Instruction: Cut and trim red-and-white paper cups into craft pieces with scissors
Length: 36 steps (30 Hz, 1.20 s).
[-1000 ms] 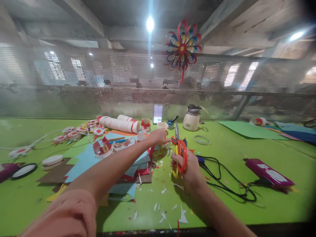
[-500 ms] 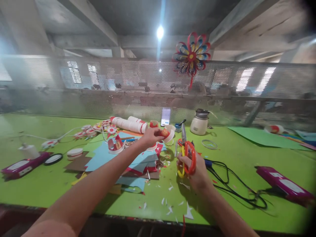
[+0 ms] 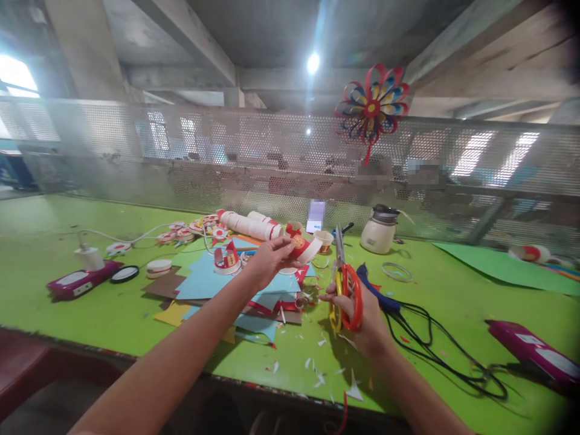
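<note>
My left hand (image 3: 272,260) pinches a cut paper cup piece (image 3: 299,248), red with a gold round print and a white strip curving off to the right. Upright in my right hand (image 3: 365,320) are scissors (image 3: 354,296) with red and yellow handles, the blades pointing up and away. The blades stand to the right of the cup piece, apart from it. Under my left hand lie light blue paper sheets (image 3: 199,287). Just left of that hand sits a cut red and white cup (image 3: 227,260). White paper scraps (image 3: 319,379) are scattered below the scissors.
Stacked paper cups (image 3: 249,225) lie behind my left hand, near a phone (image 3: 316,216). A white jug (image 3: 379,232) stands at the back right. A glue gun (image 3: 385,299) with black cable lies right of the scissors. Purple power strips (image 3: 84,281) rest on both sides.
The view has turned left, so things on the table appear further right. The cup piece has tilted in my left hand, and its white strip shows more. The right hand still holds the scissors.
</note>
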Tool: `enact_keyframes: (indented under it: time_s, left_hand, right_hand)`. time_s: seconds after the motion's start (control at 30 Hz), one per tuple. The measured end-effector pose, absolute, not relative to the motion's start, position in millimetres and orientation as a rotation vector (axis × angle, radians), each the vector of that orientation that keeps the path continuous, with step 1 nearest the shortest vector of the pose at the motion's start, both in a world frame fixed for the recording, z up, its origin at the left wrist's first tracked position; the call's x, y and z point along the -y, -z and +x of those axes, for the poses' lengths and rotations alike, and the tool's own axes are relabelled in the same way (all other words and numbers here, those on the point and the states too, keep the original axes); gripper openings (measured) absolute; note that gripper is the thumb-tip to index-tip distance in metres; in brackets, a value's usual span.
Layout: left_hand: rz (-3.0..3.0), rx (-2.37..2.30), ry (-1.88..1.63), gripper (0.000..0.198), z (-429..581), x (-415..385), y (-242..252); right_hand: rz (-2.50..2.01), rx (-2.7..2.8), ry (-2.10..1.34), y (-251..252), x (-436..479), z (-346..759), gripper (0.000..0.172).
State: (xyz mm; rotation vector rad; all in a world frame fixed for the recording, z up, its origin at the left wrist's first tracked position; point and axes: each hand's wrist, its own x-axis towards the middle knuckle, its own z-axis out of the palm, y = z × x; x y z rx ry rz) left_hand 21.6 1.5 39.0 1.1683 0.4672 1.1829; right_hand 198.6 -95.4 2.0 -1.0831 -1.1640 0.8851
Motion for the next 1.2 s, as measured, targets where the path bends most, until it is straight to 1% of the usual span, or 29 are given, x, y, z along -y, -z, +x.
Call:
enact_keyframes:
  time_s: [0.2,0.37,0.4,0.67,0.77,0.87,1.0,1.2]
  left_hand:
    - [1.173,-0.459,-1.167,0.020,16,-2,-35]
    - [1.139,-0.492,-1.245,0.018,14,-1,-29]
    - [1.125,-0.490,-1.264,0.017,13,-1,-28]
    - [1.076,-0.464,-1.404,0.022,12,-3,-28]
    - [1.124,-0.417,-1.416,0.023,14,1,-28]
    - [1.180,-0.359,-1.380,0.019,15,7,-29]
    - [1.257,-0.319,-1.312,0.015,16,14,-27]
    - [1.323,-0.321,-1.270,0.017,15,17,-25]
  right_hand:
    - [-1.030,1.217,-0.903,4,94,201,0.018]
    - [-1.027,1.211,-0.965,7,94,200,0.038]
    - [-1.046,1.207,-0.975,7,95,199,0.040]
    - [-1.181,1.283,-0.925,-6,111,182,0.028]
    - [-1.231,1.271,-0.910,-5,110,180,0.031]
    - [-1.225,1.232,-0.860,-2,107,181,0.035]
    - [-1.176,1.240,-0.774,0,103,184,0.032]
    - [-1.167,1.241,-0.800,-3,102,188,0.034]
